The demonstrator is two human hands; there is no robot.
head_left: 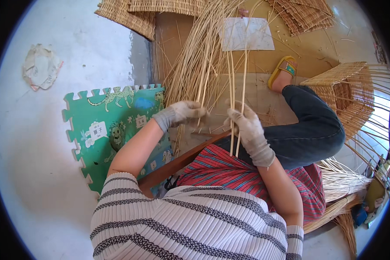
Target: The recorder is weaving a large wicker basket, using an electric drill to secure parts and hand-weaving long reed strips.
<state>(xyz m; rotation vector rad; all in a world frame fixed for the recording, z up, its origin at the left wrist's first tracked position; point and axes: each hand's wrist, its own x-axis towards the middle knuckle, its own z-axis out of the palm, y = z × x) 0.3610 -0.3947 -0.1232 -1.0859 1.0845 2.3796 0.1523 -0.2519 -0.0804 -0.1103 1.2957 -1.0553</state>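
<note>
Both of my hands wear off-white work gloves. My right hand point(249, 128) is closed around a few long, pale wicker rods point(232, 82); their lower ends reach down over my red striped apron point(212, 171). My left hand point(185, 113) is at the near end of a loose heap of wicker rods point(188, 60). Its fingers are closed on a thin wicker rod point(202, 91) pointing away from me. The fingertips of that hand are a little blurred. The two hands are apart, both above my lap.
Woven wicker panels point(167, 6) lie at the far side, with a paper sheet point(248, 34) nearby. An unfinished wicker basket point(355, 95) with projecting stakes stands right. A green foam mat point(102, 119) lies left. More rod bundles point(342, 180) lie lower right. My sandalled foot point(283, 76) is ahead.
</note>
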